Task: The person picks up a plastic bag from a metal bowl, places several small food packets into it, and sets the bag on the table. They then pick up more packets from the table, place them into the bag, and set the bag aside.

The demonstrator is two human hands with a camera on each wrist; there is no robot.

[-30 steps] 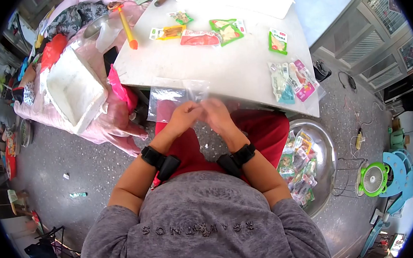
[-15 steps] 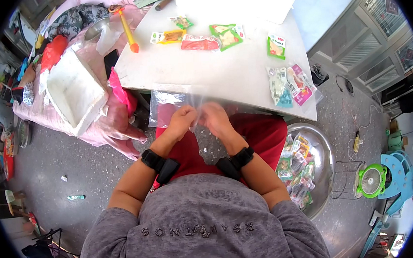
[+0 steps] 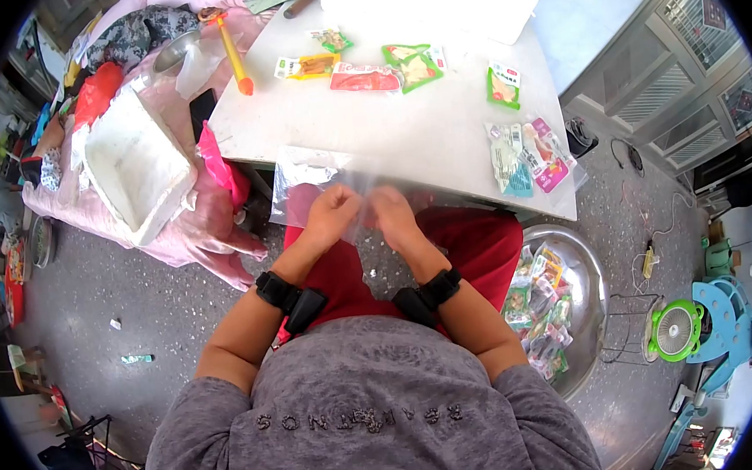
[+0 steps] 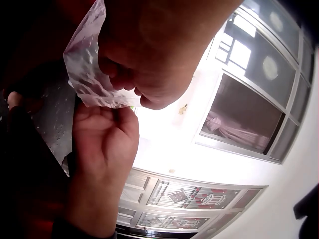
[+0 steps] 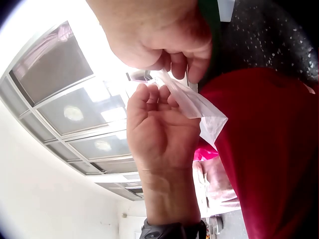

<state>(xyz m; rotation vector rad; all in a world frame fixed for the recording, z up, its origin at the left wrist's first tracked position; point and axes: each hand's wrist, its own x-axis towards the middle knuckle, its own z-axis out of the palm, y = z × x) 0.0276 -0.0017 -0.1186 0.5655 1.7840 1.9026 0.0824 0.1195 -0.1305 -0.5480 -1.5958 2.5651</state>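
Observation:
A clear plastic bag [image 3: 305,172] stretches from the front edge of the table over the person's lap. The left hand [image 3: 332,215] pinches one side of its edge with curled fingers. Close beside it, the right hand [image 3: 394,216] grips the edge too, slightly blurred. Thin crinkled film of the bag [image 4: 89,74] hangs between both hands in the left wrist view. In the right wrist view the left hand [image 5: 164,132] shows its palm, fingers bent at the bag [image 5: 192,102], with the right hand [image 5: 159,37] above it.
On the white table [image 3: 296,117] lie several food packets, among them a red-and-white packet [image 3: 365,78], a green packet [image 3: 416,66] and a purple packet [image 3: 548,155]. A metal basin [image 3: 585,285] of packets stands at right. A white foam box [image 3: 136,165] sits at left.
The hands moved slightly toward the body, then a little back, staying close together at the bag's edge. The bag's film shifted with them. The packets on the table stay put.

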